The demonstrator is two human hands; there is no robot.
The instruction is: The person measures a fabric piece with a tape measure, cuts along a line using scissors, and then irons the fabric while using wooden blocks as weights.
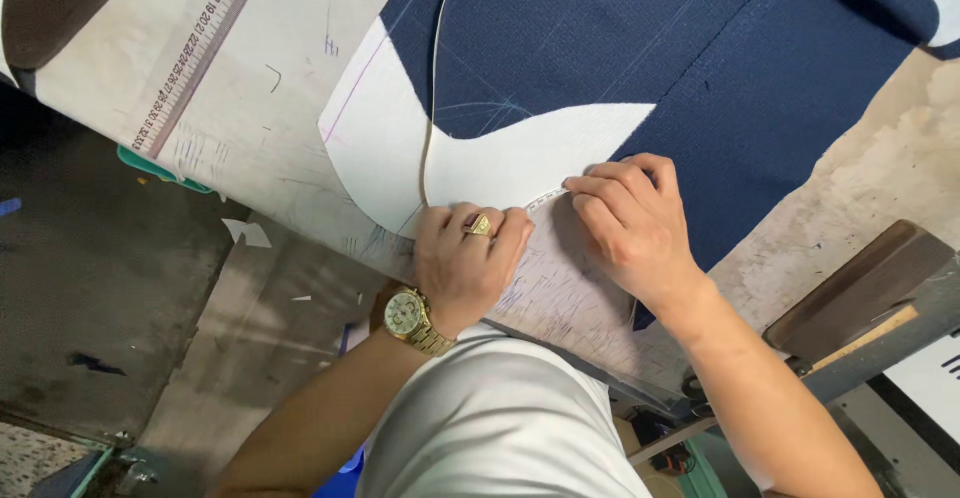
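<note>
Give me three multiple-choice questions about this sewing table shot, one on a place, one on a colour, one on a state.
1. Where is the watch?
A. left wrist
B. right wrist
C. on the table

2. What colour is the fabric under the white pattern?
A. red
B. navy
C. green

3. How is the left hand placed?
A. lifted off the table
B. pressed on the pattern's edge
C. holding scissors

Answers: 1 A, it circles the left wrist. 2 B, dark blue cloth shows around the pattern. 3 B, its knuckles rest on the pattern, near the right hand.
</note>
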